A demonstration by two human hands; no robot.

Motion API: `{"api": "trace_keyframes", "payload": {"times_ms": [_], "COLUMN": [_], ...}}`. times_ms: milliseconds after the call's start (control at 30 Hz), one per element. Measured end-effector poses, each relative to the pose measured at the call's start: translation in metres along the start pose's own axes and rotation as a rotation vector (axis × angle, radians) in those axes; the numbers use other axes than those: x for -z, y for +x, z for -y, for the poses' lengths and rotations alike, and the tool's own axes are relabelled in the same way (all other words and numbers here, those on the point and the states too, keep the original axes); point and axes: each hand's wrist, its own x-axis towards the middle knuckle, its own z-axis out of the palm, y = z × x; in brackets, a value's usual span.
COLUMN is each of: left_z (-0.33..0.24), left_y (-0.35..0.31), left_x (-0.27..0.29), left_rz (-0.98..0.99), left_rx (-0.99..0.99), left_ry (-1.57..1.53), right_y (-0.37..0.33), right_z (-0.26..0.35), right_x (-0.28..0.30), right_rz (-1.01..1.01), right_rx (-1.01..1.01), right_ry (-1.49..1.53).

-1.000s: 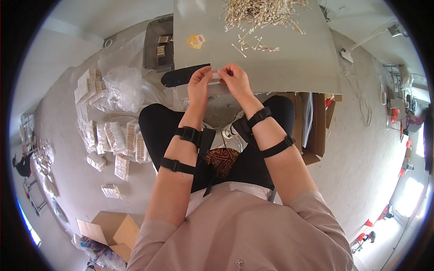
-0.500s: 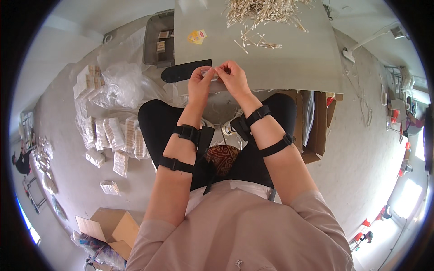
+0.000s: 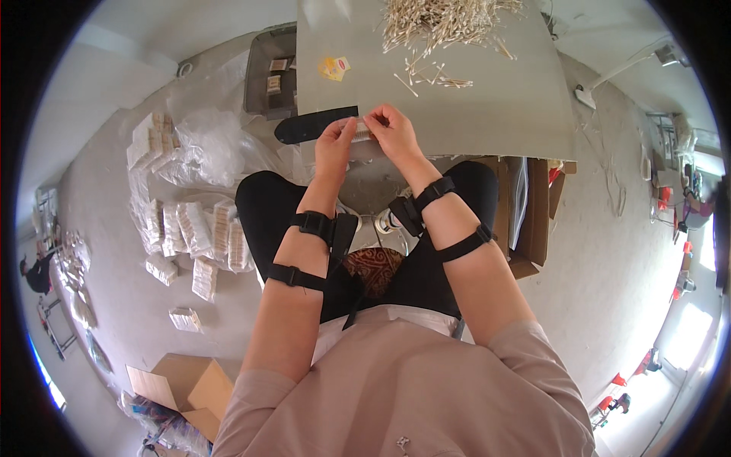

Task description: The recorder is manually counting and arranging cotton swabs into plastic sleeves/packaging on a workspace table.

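Note:
Between my two hands, at the front edge of the grey table (image 3: 502,126), is a small clear packet of cotton swabs (image 3: 362,133). My left hand (image 3: 333,143) pinches its left end between thumb and fingers. At the other end, the fingertips of my right hand (image 3: 393,134) are closed on the packet's upper edge. A flat black strip with a rounded end (image 3: 311,126) lies just left of my left hand. Farther back on the table is a heap of loose cotton swabs (image 3: 449,27), with several stray ones in front of it. Small yellow labels (image 3: 333,68) lie at the table's left.
A grey plastic bin (image 3: 259,72) with a few small packs stands left of the table. Stacked swab packs (image 3: 186,228) and clear plastic film (image 3: 209,145) cover the floor at left. Cardboard boxes stand by my right knee (image 3: 537,213) and at the lower left (image 3: 183,381).
My hands have drawn slightly apart, and more of the swab packet shows between them. The view has shifted a little; the things on the table lie as before.

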Motion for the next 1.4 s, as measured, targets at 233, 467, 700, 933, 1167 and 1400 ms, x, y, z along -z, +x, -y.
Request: {"api": "trace_keyframes", "payload": {"times_ms": [233, 467, 700, 933, 1167, 1400], "left_z": [-0.056, -0.099, -0.116, -0.115, -0.122, -0.130], "left_y": [-0.032, -0.079, -0.117, -0.139, -0.156, -0.160], "left_x": [0.004, -0.004, -0.012, -0.017, -0.023, -0.022], "left_rz": [0.133, 0.213, 0.158, 0.092, 0.103, 0.145], "left_rx": [0.007, 0.180, 0.109, -0.048, -0.144, -0.255], "left_ry": [0.164, 0.124, -0.013, 0.006, 0.102, 0.175], "right_y": [-0.027, -0.070, -0.101, -0.121, -0.133, -0.132], "right_z": [0.047, 0.093, 0.124, 0.130, 0.155, 0.163], "right_x": [0.021, 0.042, 0.047, 0.047, 0.046, 0.049], "right_rz": [0.065, 0.144, 0.096, 0.046, 0.150, 0.241], "right_rx": [-0.026, -0.096, -0.080, 0.010, 0.064, 0.111], "right_ry": [0.115, 0.278, 0.204, 0.192, 0.050, 0.034]}}
